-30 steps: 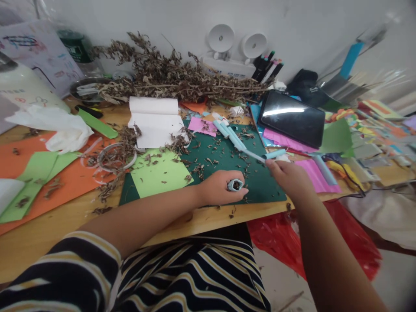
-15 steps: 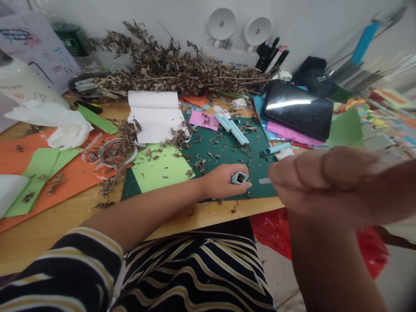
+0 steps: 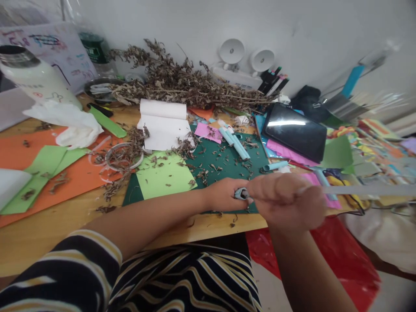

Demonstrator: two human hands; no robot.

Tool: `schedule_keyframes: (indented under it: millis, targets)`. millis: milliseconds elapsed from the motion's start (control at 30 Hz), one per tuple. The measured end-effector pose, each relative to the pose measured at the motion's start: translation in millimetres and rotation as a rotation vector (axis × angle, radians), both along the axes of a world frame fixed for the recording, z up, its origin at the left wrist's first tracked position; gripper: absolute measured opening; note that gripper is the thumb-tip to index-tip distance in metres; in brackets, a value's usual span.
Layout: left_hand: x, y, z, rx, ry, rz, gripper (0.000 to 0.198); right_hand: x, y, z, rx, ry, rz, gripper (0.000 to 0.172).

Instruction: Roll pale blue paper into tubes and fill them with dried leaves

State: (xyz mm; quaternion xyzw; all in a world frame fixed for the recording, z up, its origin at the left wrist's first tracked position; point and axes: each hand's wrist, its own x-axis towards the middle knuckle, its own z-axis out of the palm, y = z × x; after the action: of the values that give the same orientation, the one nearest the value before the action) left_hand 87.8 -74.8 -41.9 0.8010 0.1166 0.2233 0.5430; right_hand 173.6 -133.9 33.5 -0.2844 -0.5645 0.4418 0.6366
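From where I stand, the person's left hand (image 3: 222, 194) is curled snugly round a light-blue paper tube (image 3: 238, 193), with the tube's open mouth showing between thumb and forefinger. That grip is closed on the tube, holding it low over the near edge of a dark green mat (image 3: 224, 158). Something lies inside the mouth, though I can't make out what. Right beside it, the right hand (image 3: 287, 201) is balled into a fist, its grip closed on a pale, thin stick (image 3: 367, 190) that sticks out well to the right (it's rather blurred, as is the fist). Whether the stick's other end reaches the tube I can't tell; the fist hides it.

Crumbled brown leaf bits dot the mat and a light-green sheet (image 3: 164, 175) near the left forearm. Two more light-blue rolls (image 3: 234, 143) lie side by side farther back on the mat, and a single roll (image 3: 274, 166) sits just beyond the right hand. Behind, a long bundle of dried stalks (image 3: 182, 84) stretches across the back of the tabletop (image 3: 74, 212), with a white paper pad (image 3: 164, 132) in front of it. A black tablet (image 3: 297, 130) leans to the right, and a red plastic bag (image 3: 344, 255) hangs below, partly behind the right forearm.
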Motion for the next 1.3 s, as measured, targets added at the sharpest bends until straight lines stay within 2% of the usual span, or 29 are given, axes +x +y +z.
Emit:
schedule_keyframes:
  millis: [133,267,400,533,633,733,800,900,1100,1233,1300]
  targets:
    - [0,1,-0.3,0.025,-0.009,-0.006,0.014,0,3,-4.1,0.006,-0.069,0.027,0.039]
    - [1,2,-1.5,0.046,0.016,0.02,0.014,1,6,-8.4,0.023,-0.026,0.055,0.039]
    - [1,1,-2.6,0.07,-0.002,0.03,0.018,2,8,-13.5,-0.042,-0.113,0.052,0.036]
    - [0,1,-1.4,0.096,0.019,-0.001,0.017,10,4,-7.5,-0.025,-0.32,-0.021,0.026]
    - [-1,1,1.2,0.097,0.045,0.03,0.019,14,1,1.0,-0.044,-0.399,-0.122,0.022]
    - [-2,0,2.8,0.095,0.031,0.038,0.019,10,0,3.6,-0.086,-0.319,-0.147,0.024]
    - [-1,0,2.7,0.081,0.029,0.019,0.017,4,1,0.1,-0.085,-0.228,-0.161,0.027]
    - [0,0,1.2,0.067,0.045,-0.008,0.01,-4,3,-7.3,-0.094,-0.166,-0.214,0.021]
    - [2,4,-3.5,0.052,-0.039,-0.044,0.016,-4,4,-5.2,-0.027,-0.131,-0.114,0.026]
    - [2,6,-4.3,0.078,0.022,-0.06,0.02,-2,4,-1.4,-0.02,-0.254,-0.262,0.013]
    - [1,5,-3.7,0.068,0.052,-0.046,0.022,-4,3,2.8,-0.036,-0.218,-0.293,0.009]
